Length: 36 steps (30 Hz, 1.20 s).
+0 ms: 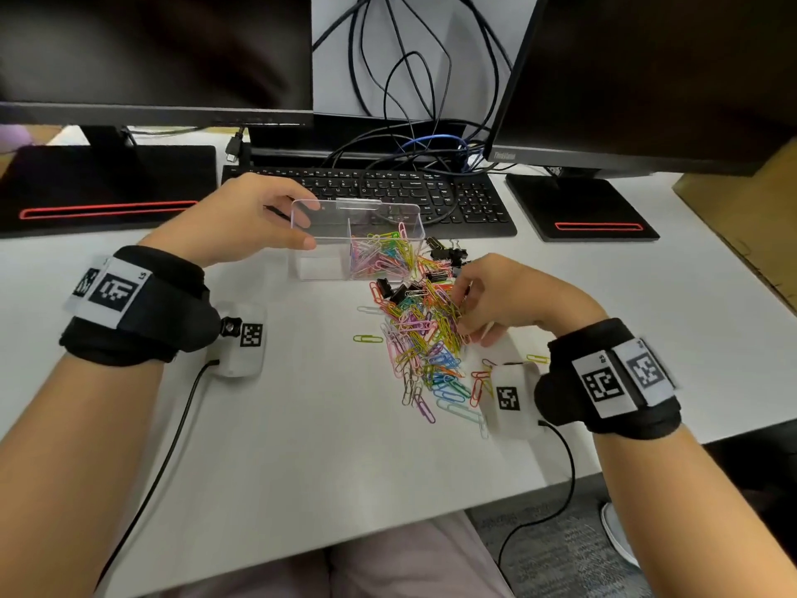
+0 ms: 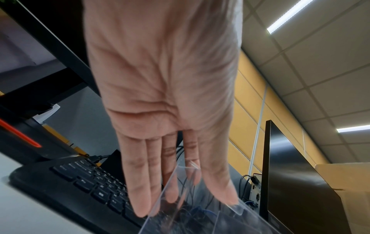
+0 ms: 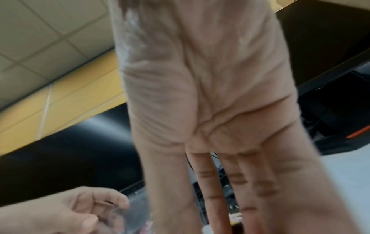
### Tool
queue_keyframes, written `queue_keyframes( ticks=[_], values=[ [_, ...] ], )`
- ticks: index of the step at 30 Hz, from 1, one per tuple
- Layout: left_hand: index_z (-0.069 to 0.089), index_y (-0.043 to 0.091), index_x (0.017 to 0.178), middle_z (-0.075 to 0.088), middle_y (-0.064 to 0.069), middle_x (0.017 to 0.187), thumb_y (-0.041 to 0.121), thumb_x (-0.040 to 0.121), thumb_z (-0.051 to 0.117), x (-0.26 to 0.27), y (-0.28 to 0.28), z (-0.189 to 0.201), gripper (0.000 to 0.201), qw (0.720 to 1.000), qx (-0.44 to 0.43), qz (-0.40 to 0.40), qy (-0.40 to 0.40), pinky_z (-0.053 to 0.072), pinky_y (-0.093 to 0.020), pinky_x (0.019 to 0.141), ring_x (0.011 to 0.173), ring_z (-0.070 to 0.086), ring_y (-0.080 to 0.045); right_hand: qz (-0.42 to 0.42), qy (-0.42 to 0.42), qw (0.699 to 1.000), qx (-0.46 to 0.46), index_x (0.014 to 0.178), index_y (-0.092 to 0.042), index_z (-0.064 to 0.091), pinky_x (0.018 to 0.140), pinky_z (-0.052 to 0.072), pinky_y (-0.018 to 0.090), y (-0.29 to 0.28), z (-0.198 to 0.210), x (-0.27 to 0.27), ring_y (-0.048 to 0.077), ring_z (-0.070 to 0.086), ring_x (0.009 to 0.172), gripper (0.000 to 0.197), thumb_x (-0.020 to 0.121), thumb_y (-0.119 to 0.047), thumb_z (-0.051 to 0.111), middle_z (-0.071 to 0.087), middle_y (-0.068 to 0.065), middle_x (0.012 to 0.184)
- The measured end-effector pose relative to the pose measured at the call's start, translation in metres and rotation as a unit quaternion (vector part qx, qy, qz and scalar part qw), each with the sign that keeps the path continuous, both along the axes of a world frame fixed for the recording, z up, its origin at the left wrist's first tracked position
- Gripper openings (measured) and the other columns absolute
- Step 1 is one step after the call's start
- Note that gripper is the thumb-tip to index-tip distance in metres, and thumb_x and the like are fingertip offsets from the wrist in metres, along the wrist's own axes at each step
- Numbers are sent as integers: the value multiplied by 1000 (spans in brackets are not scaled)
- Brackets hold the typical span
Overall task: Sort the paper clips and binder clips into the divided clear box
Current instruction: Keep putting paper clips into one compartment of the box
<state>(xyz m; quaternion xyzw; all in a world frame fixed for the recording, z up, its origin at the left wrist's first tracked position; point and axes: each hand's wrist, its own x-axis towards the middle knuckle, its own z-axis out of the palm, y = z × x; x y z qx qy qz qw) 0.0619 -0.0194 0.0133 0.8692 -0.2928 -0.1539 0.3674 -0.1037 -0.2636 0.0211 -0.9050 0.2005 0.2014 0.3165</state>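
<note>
The divided clear box [image 1: 327, 269] stands in front of the keyboard. Its left compartment looks bare and its right one holds coloured paper clips [image 1: 381, 252]. My left hand [image 1: 304, 222] grips the box's left end, thumb on the near wall and fingers on the far wall; the left wrist view shows the left hand [image 2: 184, 205] on the box [image 2: 180, 221]. A loose pile of paper clips [image 1: 422, 338] lies just right of the box, with black binder clips [image 1: 448, 253] at its far end. My right hand [image 1: 474, 330] sits on the pile, fingers curled down into the clips.
A black keyboard [image 1: 431, 192] lies right behind the box, under loose cables [image 1: 409, 79]. Two monitors on black stands [image 1: 578, 209] flank it. Stray paper clips [image 1: 367, 338] lie left of the pile. A cardboard box [image 1: 742, 209] is at the far right.
</note>
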Motion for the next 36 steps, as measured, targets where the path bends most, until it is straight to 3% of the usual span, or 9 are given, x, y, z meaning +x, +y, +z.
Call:
queue_keyframes(
  ticks=[5, 9, 12, 14, 18, 26, 30, 33, 36],
  values=[
    [63, 28, 120, 68, 6, 104, 23, 77, 80, -1, -1, 0, 46, 1000, 2, 1, 3, 45, -18, 80, 93, 67, -11, 83, 44, 994, -58, 102, -13, 57, 47, 46, 26, 12, 3, -5, 16, 55, 65, 48, 67, -28, 86, 55, 1, 82],
    [63, 27, 120, 68, 6, 104, 22, 77, 79, -2, -1, 2, 47, 1000, 3, 2, 6, 46, -23, 84, 94, 67, -12, 123, 66, 985, -105, 112, -15, 47, 57, 45, 28, 27, -3, 2, 15, 52, 77, 67, 63, -39, 87, 52, -1, 96],
    [63, 27, 120, 68, 6, 104, 22, 77, 80, -2, -1, 2, 47, 1000, 1, 5, 7, 47, -26, 88, 94, 68, -12, 124, 62, 980, -142, 121, -13, 41, 70, 47, 31, 29, -8, 11, 21, 54, 95, 77, 64, -40, 86, 52, 2, 112],
    [63, 28, 120, 68, 6, 104, 23, 77, 80, -2, -1, 2, 47, 1000, 3, 5, 7, 48, -27, 90, 94, 68, -12, 104, 41, 981, -159, 118, -11, 41, 72, 45, 32, 24, -10, 14, 24, 53, 97, 73, 66, -36, 85, 52, 4, 110],
    [63, 30, 118, 68, 7, 105, 25, 76, 81, -1, 0, 2, 46, 1000, 6, 4, 9, 50, -35, 96, 95, 68, -11, 45, -9, 985, -165, 102, -13, 40, 54, 34, 27, 11, -9, 13, 22, 49, 85, 56, 70, -30, 83, 49, 0, 90],
    [63, 29, 119, 68, 7, 104, 24, 76, 80, -2, 0, 2, 46, 1000, 4, 4, 11, 50, -39, 98, 94, 68, -13, -2, 1, 988, -157, 112, -14, 47, 72, 40, 30, -4, -10, 7, 20, 48, 94, 66, 66, -44, 84, 48, 1, 104],
    [63, 30, 119, 68, 8, 104, 25, 76, 80, -2, 0, 2, 47, 1000, 8, 4, 11, 50, -40, 99, 95, 68, -12, 10, 6, 989, -150, 103, -11, 49, 59, 37, 27, -1, -12, 9, 20, 48, 88, 59, 65, -38, 85, 49, 0, 94],
    [63, 29, 120, 68, 7, 105, 25, 75, 81, -2, -1, 2, 48, 1000, 9, 5, 10, 50, -40, 99, 95, 68, -12, 12, -9, 989, -148, 101, 2, 61, 60, 39, 27, 0, -13, 13, 21, 52, 79, 53, 67, -30, 85, 57, 8, 91],
    [63, 29, 119, 68, 7, 105, 25, 75, 80, -3, -2, 3, 47, 1000, 10, 5, 10, 50, -40, 99, 95, 68, -12, 19, -25, 989, -146, 90, -4, 64, 52, 36, 24, -1, -14, 14, 19, 53, 71, 36, 68, -22, 86, 59, 5, 82]
  ],
)
